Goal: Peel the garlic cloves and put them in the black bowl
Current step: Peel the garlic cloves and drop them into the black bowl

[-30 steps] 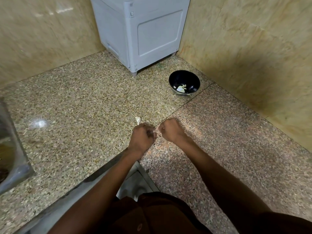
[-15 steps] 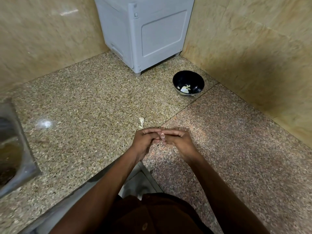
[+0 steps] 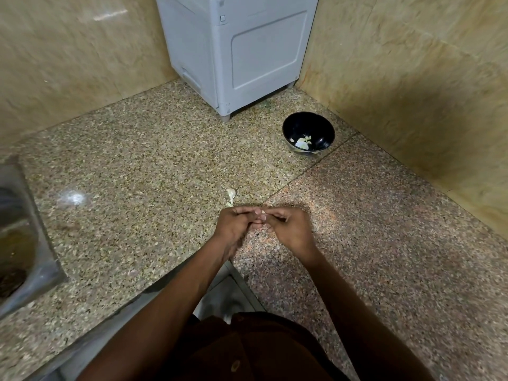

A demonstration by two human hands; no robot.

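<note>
Speckled granite worktop (image 3: pixel 137 166) stretches to beige walls, where my left hand (image 3: pixel 236 225) and right hand (image 3: pixel 288 229) meet, fingers (image 3: pixel 248 209) pinching a small pale garlic clove (image 3: pixel 263 216) between them, well short of the round black bowl (image 3: pixel 308 132) holding peeled pieces.

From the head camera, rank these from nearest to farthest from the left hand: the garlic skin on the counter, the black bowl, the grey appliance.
1. garlic skin: just beyond the left hand, on the counter.
2. black bowl: farther back, to the right.
3. grey appliance: in the back corner, against the walls.
</note>
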